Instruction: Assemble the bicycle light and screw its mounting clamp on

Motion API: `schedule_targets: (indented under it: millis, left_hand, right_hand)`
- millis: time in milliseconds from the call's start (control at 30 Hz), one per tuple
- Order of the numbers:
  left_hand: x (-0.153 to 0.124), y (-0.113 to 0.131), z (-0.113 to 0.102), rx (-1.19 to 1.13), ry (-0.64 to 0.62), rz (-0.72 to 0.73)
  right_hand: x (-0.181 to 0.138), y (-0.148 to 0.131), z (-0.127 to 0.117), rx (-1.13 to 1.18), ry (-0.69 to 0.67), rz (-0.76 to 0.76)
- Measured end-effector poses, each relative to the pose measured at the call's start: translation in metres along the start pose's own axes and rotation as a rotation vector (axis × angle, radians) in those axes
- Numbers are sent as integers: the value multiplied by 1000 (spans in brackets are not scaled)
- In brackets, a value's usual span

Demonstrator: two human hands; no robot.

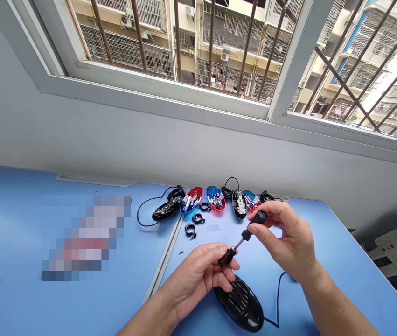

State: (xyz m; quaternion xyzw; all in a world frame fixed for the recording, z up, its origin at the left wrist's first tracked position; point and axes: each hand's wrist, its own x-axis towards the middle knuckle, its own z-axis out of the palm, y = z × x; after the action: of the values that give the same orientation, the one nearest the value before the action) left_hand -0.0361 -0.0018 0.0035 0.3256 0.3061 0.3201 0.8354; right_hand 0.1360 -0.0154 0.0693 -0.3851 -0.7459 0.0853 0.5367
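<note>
My right hand (285,233) is closed around the black handle of a screwdriver (254,225), its shaft slanting down to the left. The tip meets a small black clamp (226,257) pinched in the fingers of my left hand (207,270). Whether a screw sits under the tip is too small to make out. Just below my left hand lies a black oval housing (242,305) with slots in its face, a black cable (278,298) running from its right end. Part of that housing is hidden behind my left fingers.
Several loose black ring clamps (190,230) and a small screw (181,252) lie left of my hands. Behind them are black oval housings (239,204) and red-and-blue shells (216,198) with batteries, near the wall. A pixelated object (89,238) is at left; a seam (165,256) crosses the blue table.
</note>
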Motion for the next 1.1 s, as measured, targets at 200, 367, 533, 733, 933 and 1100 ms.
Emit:
schedule_targets:
  millis: [200, 367, 533, 733, 933, 1100]
  left_hand:
    - [1, -2, -1, 0, -13, 6]
    - [0, -2, 0, 11, 2, 6]
    - [0, -2, -1, 18, 24, 5]
    - [1, -3, -3, 25, 1, 7]
    - [2, -2, -2, 30, -4, 15]
    - [2, -2, -1, 35, -6, 8]
  right_hand:
    - [-1, 0, -2, 9, 15, 8]
    - [-2, -1, -1, 7, 1, -11]
    - [-2, -4, 1, -31, -11, -39]
    - [-2, -7, 1, -147, -30, -127]
    - [-2, -8, 1, -169, -44, -172]
    - [-3, -9, 1, -184, -41, -186]
